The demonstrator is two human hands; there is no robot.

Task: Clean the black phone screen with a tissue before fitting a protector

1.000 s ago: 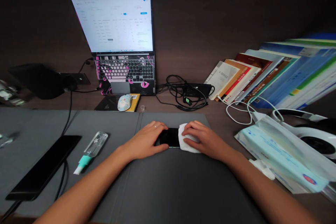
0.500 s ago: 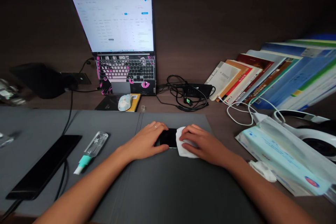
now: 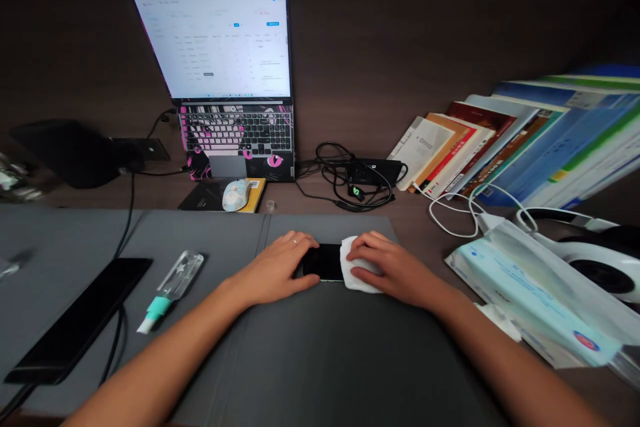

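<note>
The left hand grips one end of a phone, fingertips on its far edge and thumb on the near edge. The right hand, fingers slightly spread and bent, presses a white cloth onto the phone's other end. The phone lies on a gray mat covering part of the counter. Left of the hands are a clear bottle and a black tablet; to the right lies a tissue pack. Beyond the mat stands an open laptop, with a mouse before it.
</note>
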